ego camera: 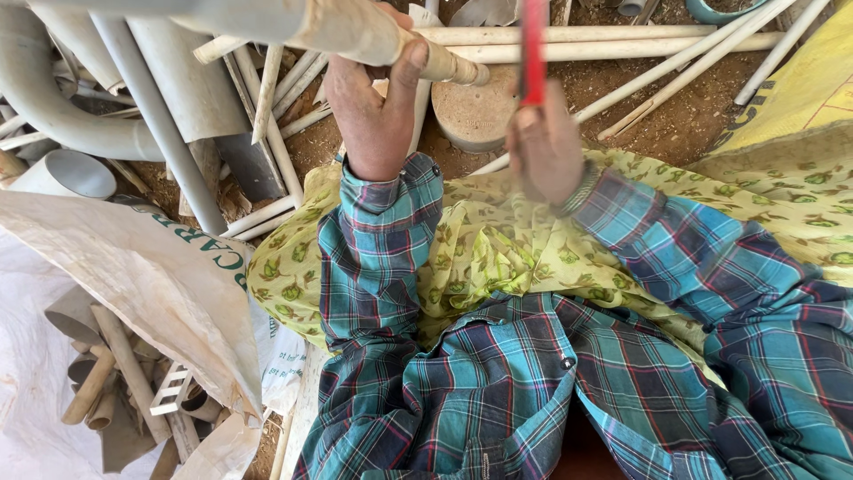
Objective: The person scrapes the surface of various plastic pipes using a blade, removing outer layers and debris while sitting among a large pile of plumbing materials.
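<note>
Left grip: left hand clenched around cream pipe.
Right grip: right hand, blurred, grasping red tool upright.
Pipe axis: runs crosswise, free end pointing at the red tool just beside.

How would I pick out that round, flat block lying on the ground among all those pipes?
Start at the person's two hands, the left hand gripping a cream pipe and the right hand holding a red tool. Between and just beyond them, on the brown dirt, sits the round block. It is a short, stubby tan disc; everything around it is long, thin and pale.
</note>
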